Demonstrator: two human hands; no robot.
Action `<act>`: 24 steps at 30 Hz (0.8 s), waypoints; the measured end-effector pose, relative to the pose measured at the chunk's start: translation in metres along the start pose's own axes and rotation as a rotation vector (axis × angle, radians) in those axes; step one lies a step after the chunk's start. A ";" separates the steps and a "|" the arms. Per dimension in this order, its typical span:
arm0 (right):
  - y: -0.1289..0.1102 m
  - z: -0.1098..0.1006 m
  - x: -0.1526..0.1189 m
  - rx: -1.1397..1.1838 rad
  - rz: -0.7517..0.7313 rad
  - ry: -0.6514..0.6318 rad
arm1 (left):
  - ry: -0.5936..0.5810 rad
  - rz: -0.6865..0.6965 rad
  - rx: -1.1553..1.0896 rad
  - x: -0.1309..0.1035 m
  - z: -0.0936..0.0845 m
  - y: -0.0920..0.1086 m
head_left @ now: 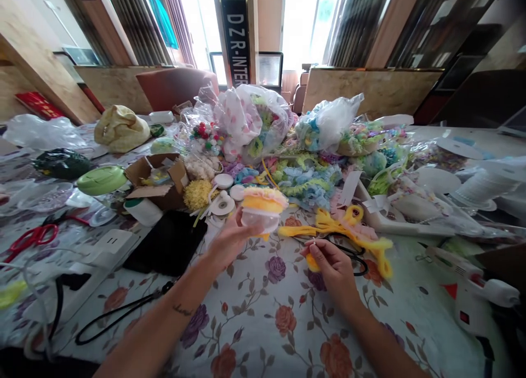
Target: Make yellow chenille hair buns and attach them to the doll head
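My left hand (pixel 236 233) is closed around a small clear cup (pixel 259 219) wrapped with yellow and pink fluffy trim (pixel 265 199), held above the flowered tablecloth. To its right, my right hand (pixel 331 257) pinches a small yellow piece (pixel 313 262), with a tiny pale tip showing at the fingertips. Yellow fuzzy strips (pixel 329 223) lie just beyond my right hand, beside a black cord or handle loop (pixel 361 265). The two hands are apart.
A black tablet (pixel 166 244), white thread cone (pixel 143 211) and cardboard box (pixel 158 181) lie left. Red scissors (pixel 33 240) are far left. Bagged trims (pixel 255 118) fill the back. A glue gun (pixel 468 290) and white tray (pixel 394 224) stand right.
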State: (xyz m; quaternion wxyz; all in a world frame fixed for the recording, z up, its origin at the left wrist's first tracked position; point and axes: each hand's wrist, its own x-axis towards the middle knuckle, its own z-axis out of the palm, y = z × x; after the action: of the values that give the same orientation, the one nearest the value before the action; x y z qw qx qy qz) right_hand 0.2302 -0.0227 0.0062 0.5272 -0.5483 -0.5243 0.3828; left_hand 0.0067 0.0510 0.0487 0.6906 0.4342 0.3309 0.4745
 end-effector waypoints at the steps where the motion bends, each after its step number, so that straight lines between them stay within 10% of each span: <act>1: 0.001 0.001 0.000 -0.015 0.006 -0.005 | 0.009 -0.030 -0.007 -0.003 0.000 -0.007; 11: 0.004 0.007 -0.001 0.008 0.050 -0.101 | -0.023 -0.234 -0.137 -0.016 0.001 -0.021; 24: 0.009 0.002 0.006 -0.107 0.080 0.009 | 0.360 0.044 -0.476 -0.006 -0.037 0.015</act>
State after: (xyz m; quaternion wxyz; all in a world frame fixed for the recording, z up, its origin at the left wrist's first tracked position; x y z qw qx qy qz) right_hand 0.2303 -0.0156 -0.0020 0.4839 -0.5976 -0.5194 0.3727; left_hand -0.0328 0.0583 0.0473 0.6926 0.1760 0.3181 0.6230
